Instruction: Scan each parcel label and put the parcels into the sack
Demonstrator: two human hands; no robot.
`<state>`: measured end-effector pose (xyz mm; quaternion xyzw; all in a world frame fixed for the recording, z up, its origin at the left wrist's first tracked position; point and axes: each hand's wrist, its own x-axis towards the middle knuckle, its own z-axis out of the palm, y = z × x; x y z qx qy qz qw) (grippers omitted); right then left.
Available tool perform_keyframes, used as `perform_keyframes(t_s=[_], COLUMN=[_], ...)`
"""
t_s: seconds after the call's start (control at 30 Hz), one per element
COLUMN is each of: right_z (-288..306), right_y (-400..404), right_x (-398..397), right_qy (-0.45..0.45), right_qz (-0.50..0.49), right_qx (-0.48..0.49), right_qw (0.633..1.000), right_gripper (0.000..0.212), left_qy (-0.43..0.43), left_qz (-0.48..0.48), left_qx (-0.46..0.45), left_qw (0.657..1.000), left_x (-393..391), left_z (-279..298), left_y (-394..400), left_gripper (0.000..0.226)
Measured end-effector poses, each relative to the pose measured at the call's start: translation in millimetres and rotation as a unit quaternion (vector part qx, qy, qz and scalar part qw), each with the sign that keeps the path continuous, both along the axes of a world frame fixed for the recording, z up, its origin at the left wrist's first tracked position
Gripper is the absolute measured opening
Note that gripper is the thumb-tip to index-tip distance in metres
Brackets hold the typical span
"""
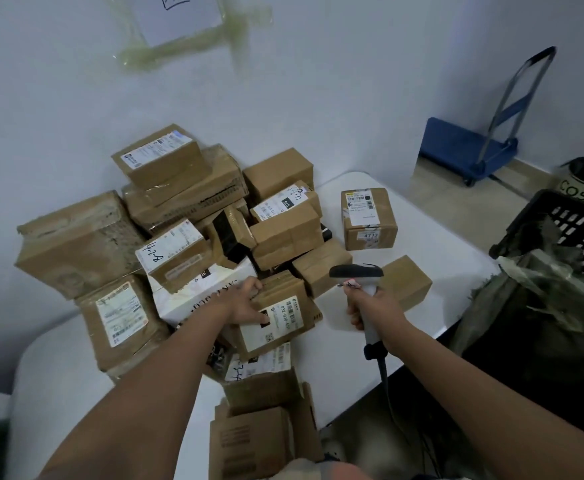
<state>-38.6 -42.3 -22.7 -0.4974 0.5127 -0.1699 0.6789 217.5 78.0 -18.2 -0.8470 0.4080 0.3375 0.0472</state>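
A heap of brown cardboard parcels [165, 237] covers the white table [432, 244]. My left hand [247, 303] grips a small labelled parcel [280, 317] at the front of the heap, thumb on its white label. My right hand [370, 306] holds a handheld barcode scanner [356, 271] by its grip, head pointing left over that parcel. The greenish sack [540, 299] hangs open off the table's right edge, its mouth crumpled.
A lone parcel [368, 218] marked 4713 stands apart at the back right. A black plastic crate [574, 226] sits behind the sack. A blue folding trolley [470, 147] leans at the wall. More cartons [259, 427] lie at the table's near edge.
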Motion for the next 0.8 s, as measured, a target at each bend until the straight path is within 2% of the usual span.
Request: perform_keyframes(t_s=[0.2,0.33,0.43,0.6,0.8], right_z=[4.8,8.5,13.4,25.6,43.0], right_y=[5.1,2.9,-1.9,-20.5,-49.6], right_x=[12.1,16.4,18.0,13.0,-13.9], right_qy=[-0.016,-0.016,-0.018,-0.032,-0.046], right_qz=[-0.021,-0.045,-0.088,-0.185,-0.276], right_qx=[0.001,-0.003,0.000,-0.016,-0.046], right_qw=[1.000,0.999,0.996,0.982,0.959], right_gripper=[0.023,0.026,0.026,0.028,0.031], left_qy=[-0.043,-0.025,-0.016,0.076,0.181], left_qz=[-0.048,-0.080,-0.118,-0.131,-0.104], left_qx=[-0.026,-0.036,-0.011,-0.033,-0.106], left_qw=[0.998,0.996,0.993,0.988,0.972], left_x=[3.4,4.3,4.5,3.5,-16.1], left_z=[9.4,36.8,63.4,95.2,97.6], left_y=[7.4,-2.7,-18.2,-55.7,-93.2], left_gripper=[0.074,0.078,0.090,0.105,0.096])
